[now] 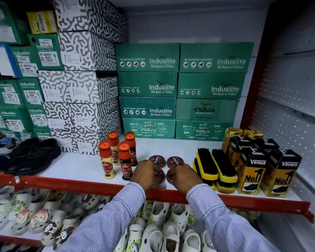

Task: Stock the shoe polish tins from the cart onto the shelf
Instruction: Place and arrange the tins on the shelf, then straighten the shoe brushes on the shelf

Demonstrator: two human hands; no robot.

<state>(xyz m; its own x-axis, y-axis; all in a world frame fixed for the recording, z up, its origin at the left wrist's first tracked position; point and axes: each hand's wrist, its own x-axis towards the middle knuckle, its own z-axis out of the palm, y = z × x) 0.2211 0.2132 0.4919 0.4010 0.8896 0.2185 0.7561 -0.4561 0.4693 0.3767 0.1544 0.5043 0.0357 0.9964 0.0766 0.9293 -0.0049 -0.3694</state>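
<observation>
Two dark red round shoe polish tins marked Cherry lie flat on the white shelf (pixel 76 166): the back left tin (pixel 157 159) and the back right tin (pixel 175 161). Two more tins lie just in front of them near the shelf's red edge. My left hand (pixel 146 174) covers most of the front left tin (pixel 161 174), fingers closed on it. My right hand (pixel 184 176) grips the front right tin (pixel 169 176), of which only the left side shows. Both sleeves are striped blue. The cart is out of view.
Several Kiwi liquid polish bottles (pixel 124 160) stand left of the tins. Yellow-backed shoe brushes (pixel 215 169) and Venus boxes (pixel 252 171) stand to the right. Green Induslite shoe boxes (pixel 149 99) are stacked behind. Black shoes (pixel 35 155) sit at the left; white clogs (pixel 162 231) fill the lower shelf.
</observation>
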